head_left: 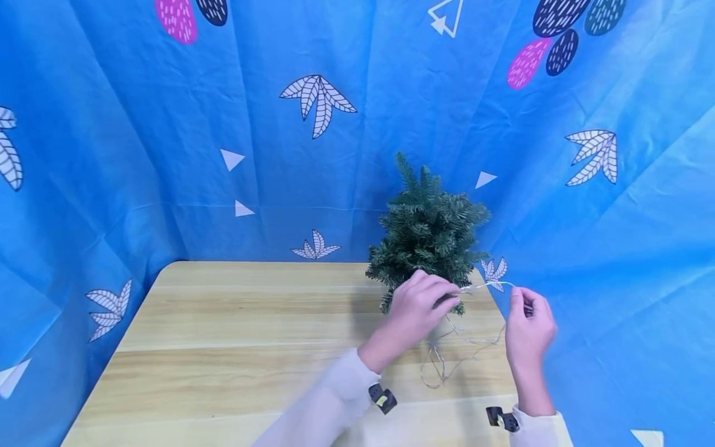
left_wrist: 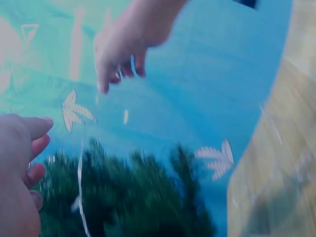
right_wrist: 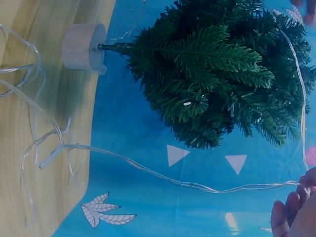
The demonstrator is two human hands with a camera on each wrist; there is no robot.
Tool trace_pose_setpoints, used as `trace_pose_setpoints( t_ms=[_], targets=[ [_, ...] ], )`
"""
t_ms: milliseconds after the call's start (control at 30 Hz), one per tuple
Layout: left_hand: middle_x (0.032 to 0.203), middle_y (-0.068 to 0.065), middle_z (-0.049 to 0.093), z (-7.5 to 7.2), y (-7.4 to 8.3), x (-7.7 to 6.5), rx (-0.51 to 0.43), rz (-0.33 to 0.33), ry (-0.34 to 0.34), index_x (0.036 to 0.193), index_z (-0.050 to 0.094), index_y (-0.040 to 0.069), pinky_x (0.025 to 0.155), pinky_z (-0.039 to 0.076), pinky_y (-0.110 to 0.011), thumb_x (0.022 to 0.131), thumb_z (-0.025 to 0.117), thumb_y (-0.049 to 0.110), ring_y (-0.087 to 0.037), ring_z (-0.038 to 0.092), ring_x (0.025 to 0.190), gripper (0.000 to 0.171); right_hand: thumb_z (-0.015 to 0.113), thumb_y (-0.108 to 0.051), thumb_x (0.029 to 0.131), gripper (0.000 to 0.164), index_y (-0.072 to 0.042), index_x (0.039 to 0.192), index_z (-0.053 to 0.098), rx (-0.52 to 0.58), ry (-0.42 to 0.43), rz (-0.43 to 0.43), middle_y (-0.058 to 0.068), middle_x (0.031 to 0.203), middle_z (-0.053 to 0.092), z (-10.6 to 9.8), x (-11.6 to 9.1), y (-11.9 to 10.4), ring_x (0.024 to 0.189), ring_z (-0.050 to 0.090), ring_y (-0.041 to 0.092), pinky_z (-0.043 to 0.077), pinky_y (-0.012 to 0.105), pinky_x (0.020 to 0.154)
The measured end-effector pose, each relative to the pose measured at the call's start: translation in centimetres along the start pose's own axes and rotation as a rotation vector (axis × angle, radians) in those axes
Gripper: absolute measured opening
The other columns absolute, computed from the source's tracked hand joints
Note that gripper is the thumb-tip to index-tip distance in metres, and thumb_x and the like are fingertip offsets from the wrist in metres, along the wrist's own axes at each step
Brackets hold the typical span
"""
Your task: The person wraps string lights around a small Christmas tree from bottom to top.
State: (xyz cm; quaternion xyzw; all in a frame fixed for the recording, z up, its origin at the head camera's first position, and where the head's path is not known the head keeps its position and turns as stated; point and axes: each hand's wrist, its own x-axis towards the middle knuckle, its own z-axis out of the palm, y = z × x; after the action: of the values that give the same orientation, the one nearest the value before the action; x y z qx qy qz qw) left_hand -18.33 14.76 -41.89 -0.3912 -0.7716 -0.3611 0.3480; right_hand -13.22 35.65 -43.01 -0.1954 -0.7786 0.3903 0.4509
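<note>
A small green artificial Christmas tree stands toward the back right of the table, on a pale round base. My right hand is to the right of the tree and pinches a thin, clear-wired string of lights. In the right wrist view, one stretch of wire runs from that hand down to the table, another up along the tree. In front of the lower branches is my left hand, its fingers loosely bent beside the wire. The left wrist view shows nothing between these fingers.
Loose loops of the wire lie on the wooden table between the hands, with a small clear connector among them. A blue patterned cloth hangs close behind the table and along its sides. The table's right edge is near the tree.
</note>
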Motion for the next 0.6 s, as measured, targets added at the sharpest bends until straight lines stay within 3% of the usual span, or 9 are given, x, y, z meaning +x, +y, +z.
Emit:
trace_pose_setpoints(
  t_ms=[167,333,467,600],
  targets=[
    [0.103,0.015,0.072,1.6,1.6,1.7,-0.054,0.002,-0.004,0.108,0.077,0.026,0.066,0.035,-0.003,0.093,0.074,0.034,-0.001,0.054,0.086,0.017,0.064,-0.029,0.100,0.034,0.002,0.108,0.072,0.003,0.002,-0.027,-0.021,0.091,0.057,-0.3,-0.2,-0.2,0.081,0.053,-0.007,0.043,0.010,0.072],
    [0.104,0.013,0.072,2.4,2.7,2.6,-0.139,-0.051,-0.080,0.111,0.076,0.025,0.069,0.038,-0.004,0.094,0.073,0.031,-0.003,0.057,0.091,0.019,0.065,-0.028,0.100,0.032,0.002,0.107,0.073,0.009,0.012,-0.056,-0.024,0.090,0.056,-0.6,-0.3,-0.4,0.080,0.054,-0.008,0.043,0.010,0.072],
    [0.110,0.015,0.070,3.2,3.2,3.3,-0.152,-0.092,-0.139,0.115,0.075,0.028,0.076,0.040,-0.004,0.097,0.068,0.035,0.000,0.059,0.100,0.020,0.065,-0.027,0.099,0.031,0.002,0.106,0.073,0.027,0.011,-0.074,-0.025,0.089,0.056,-0.9,-0.4,-1.0,0.080,0.055,-0.007,0.043,0.010,0.073],
    [0.113,0.017,0.069,4.1,3.7,3.8,-0.152,-0.122,-0.190,0.119,0.072,0.030,0.075,0.039,-0.002,0.100,0.064,0.039,0.001,0.059,0.105,0.023,0.065,-0.025,0.100,0.030,0.003,0.106,0.073,0.053,-0.003,-0.091,-0.023,0.090,0.057,-1.4,-0.6,-1.6,0.081,0.056,-0.006,0.044,0.011,0.074]
  ],
)
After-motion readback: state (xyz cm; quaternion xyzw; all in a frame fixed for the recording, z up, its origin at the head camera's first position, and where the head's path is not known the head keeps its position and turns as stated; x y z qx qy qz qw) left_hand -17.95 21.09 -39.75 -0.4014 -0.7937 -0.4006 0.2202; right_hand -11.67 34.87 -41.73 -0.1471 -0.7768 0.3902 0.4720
